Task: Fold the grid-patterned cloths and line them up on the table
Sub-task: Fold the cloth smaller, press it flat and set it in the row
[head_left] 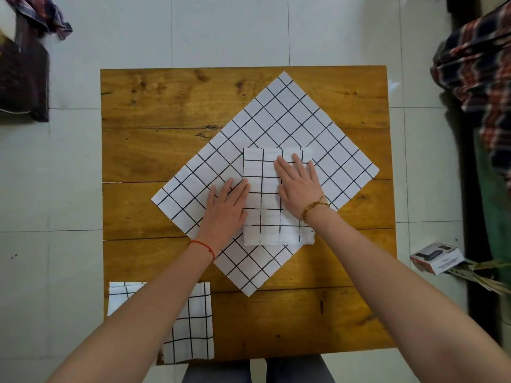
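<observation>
So far we are looking at one folded cloth [190,327] lying at the table's [154,106] near-left corner, while our left hand [226,208] and right hand [300,186], fingers straight, are pressing a second folded cloth [262,205] flat atop a spread cloth [276,120] awaiting folding. Around the wooden table, pale floor tiles [221,29] are showing, with plaid fabric [481,64] and a small box [437,257] sitting rightward.

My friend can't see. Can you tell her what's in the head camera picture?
Two flat hands, left hand and right hand, press a folded grid cloth lying on an unfolded grid cloth on a wooden table. Another folded cloth sits at the near-left corner.
</observation>
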The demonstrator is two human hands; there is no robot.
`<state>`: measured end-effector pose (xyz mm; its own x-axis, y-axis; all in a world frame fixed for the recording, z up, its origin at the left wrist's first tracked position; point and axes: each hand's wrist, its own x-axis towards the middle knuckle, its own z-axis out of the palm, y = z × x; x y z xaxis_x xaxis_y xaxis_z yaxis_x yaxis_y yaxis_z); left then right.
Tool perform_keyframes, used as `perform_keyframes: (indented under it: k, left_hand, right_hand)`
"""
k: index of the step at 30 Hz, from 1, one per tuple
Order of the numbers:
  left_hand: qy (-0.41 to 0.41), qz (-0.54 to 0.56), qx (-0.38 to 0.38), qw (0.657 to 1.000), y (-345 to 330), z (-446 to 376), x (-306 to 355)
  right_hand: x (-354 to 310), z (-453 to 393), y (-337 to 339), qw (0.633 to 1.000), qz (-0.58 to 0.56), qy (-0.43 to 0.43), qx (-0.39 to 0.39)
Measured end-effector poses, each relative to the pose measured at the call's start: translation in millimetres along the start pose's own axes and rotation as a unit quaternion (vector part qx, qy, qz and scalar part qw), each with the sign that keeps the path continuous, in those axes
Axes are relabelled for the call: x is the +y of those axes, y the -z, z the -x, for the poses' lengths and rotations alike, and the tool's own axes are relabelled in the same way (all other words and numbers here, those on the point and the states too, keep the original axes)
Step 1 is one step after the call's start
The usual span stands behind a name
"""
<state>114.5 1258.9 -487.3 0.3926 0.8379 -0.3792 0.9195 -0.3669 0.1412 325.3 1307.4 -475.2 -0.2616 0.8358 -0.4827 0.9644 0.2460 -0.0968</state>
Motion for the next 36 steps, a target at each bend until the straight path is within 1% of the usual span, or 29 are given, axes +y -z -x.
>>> perform_keyframes:
  k: [4, 8, 16, 18, 20, 22, 24, 25, 27, 29, 33, 36]
  left_hand:
    - [-0.035, 0.004, 0.006, 0.999, -13.2, 36.9, 0.5]
    - [-0.059, 0.007, -0.006, 0.998, -24.6, 70.5, 5.8]
    - [-0.071, 0.009, -0.034, 0.997, -32.6, 95.0, 12.0]
    - [-0.076, 0.013, -0.027, 0.997, -30.7, 92.5, 10.6]
    - [-0.078, 0.028, 0.003, 0.997, -25.7, 86.9, 11.0]
    - [-0.049, 0.084, 0.046, 0.994, -14.2, 77.0, 14.2]
    - [0.020, 0.163, 0.080, 0.983, -2.1, 61.7, 17.0]
    - [0.060, 0.198, 0.088, 0.974, 3.5, 52.3, 17.6]
    - [0.136, 0.263, 0.094, 0.951, 10.8, 32.0, 19.2]
    - [0.196, 0.321, 0.088, 0.923, 14.5, 12.9, 21.6]
    - [0.286, 0.411, 0.067, 0.863, 15.0, -14.0, 24.7]
    - [0.327, 0.448, 0.047, 0.830, 14.3, -24.4, 24.0]
  right_hand:
    - [-3.6, 0.1, 2.5, 1.000, 0.000, -0.012, -0.020]
    - [-8.6, 1.1, 2.3, 0.999, -0.012, -0.022, -0.026]
    - [-6.9, -0.1, -0.2, 1.000, -0.012, -0.018, -0.023]
    - [-3.6, -0.7, -0.4, 0.999, -0.031, -0.007, -0.009]
    - [1.4, 2.0, 0.6, 0.996, -0.083, -0.001, 0.044]
    - [8.2, 7.8, 2.1, 0.979, -0.153, -0.034, 0.134]
    - [16.0, 14.3, 2.8, 0.950, -0.206, -0.124, 0.198]
    - [20.2, 17.5, 2.0, 0.932, -0.233, -0.182, 0.208]
    - [25.5, 24.2, 1.1, 0.888, -0.303, -0.285, 0.196]
    - [28.8, 29.0, -1.6, 0.852, -0.362, -0.340, 0.164]
    - [28.7, 30.3, -4.9, 0.818, -0.416, -0.381, 0.116]
    - [28.1, 27.1, -2.6, 0.811, -0.436, -0.383, 0.076]
